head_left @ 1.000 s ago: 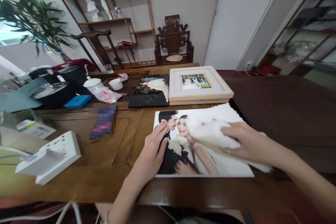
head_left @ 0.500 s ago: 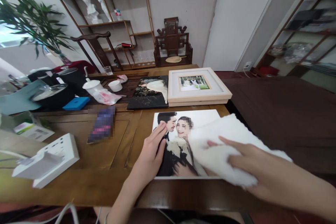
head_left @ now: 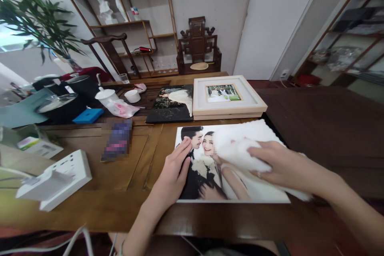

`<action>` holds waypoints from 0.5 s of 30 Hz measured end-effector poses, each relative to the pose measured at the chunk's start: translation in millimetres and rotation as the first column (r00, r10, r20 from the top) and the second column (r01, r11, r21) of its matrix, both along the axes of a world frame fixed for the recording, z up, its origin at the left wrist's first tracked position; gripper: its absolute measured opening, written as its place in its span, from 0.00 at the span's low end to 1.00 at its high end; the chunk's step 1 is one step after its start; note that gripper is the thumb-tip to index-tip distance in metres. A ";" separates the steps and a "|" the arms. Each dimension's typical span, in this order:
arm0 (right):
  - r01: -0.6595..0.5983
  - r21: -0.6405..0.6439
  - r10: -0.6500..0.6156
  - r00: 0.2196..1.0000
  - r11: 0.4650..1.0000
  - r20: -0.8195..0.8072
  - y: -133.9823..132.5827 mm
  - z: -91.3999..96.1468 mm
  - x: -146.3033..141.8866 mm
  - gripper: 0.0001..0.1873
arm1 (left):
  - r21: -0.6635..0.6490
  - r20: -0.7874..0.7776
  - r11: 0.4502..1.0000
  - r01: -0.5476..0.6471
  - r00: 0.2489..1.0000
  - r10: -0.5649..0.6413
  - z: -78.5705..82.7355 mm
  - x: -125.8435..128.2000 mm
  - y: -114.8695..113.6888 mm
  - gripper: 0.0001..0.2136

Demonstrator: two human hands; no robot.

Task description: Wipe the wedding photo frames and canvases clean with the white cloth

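Note:
A large photo panel [head_left: 210, 176] of a couple lies flat at the table's front edge. My left hand [head_left: 177, 168] rests on its left side, fingers stretched out flat on the print. On the right half, my right hand [head_left: 279, 164] grips a bunched white cloth [head_left: 243, 154] and presses it against the print. The loose part of the cloth spreads over the panel's upper right and hangs past its right edge. Part of the picture is hidden beneath the cloth.
Behind the panel lie a dark photo album [head_left: 172, 104] and a framed photo [head_left: 229, 114]. To the left are a white power strip [head_left: 66, 176], a phone-like blurred item [head_left: 118, 140], a blue box [head_left: 88, 116], a teapot [head_left: 107, 96] and a dark pot [head_left: 61, 108].
My right hand has moved the cloth up and away over the panel, uncovering its lower right corner. My left hand stays in place on the print.

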State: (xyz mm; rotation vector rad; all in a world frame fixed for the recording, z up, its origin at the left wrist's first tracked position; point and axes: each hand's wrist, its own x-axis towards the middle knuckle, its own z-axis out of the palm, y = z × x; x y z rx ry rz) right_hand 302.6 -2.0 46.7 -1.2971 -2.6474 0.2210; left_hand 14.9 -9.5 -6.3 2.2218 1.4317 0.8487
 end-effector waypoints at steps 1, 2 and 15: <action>-0.005 0.028 0.005 1.000 1.000 -0.010 13.0 -2.1 -4.4 0.07 | -0.006 0.001 1.000 -0.002 1.000 0.002 0.6 0.1 -0.1 0.19; -0.012 0.051 0.014 1.000 0.999 -0.024 24.5 -4.8 -8.1 0.05 | -0.014 0.002 1.000 -0.005 1.000 0.005 1.4 0.3 -0.3 0.19; -0.097 -0.138 0.095 0.995 0.986 -0.019 -35.3 3.2 -9.7 0.20 | -0.001 0.018 1.000 -0.011 1.000 0.011 -1.6 0.4 -0.8 0.19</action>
